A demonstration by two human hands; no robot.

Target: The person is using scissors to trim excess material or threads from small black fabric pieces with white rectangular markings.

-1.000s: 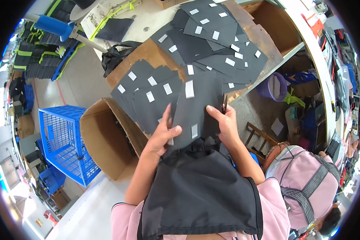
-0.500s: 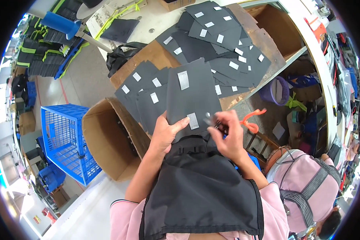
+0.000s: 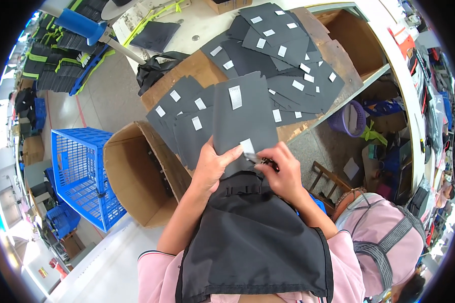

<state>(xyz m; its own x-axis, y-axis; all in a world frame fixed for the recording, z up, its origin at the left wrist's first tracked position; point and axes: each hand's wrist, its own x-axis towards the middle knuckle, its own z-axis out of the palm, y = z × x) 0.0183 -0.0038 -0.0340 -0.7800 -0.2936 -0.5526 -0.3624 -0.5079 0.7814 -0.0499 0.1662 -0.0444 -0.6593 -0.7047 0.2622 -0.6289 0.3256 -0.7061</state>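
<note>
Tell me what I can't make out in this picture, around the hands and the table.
All in the head view:
- Most fingers of the left hand: hidden beneath the dark grey sheet.
- The handle of the small tool: largely covered by the right hand; its exact kind is unclear.
- Marks on the upper white label: too small.
- The top cardboard box: cut off by the upper edge.

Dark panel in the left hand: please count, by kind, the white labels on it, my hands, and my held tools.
White labels on dark panel: 2
Hands (left hand, right hand): 2
Metal-tipped tool in right hand: 1
Total: 5
</note>
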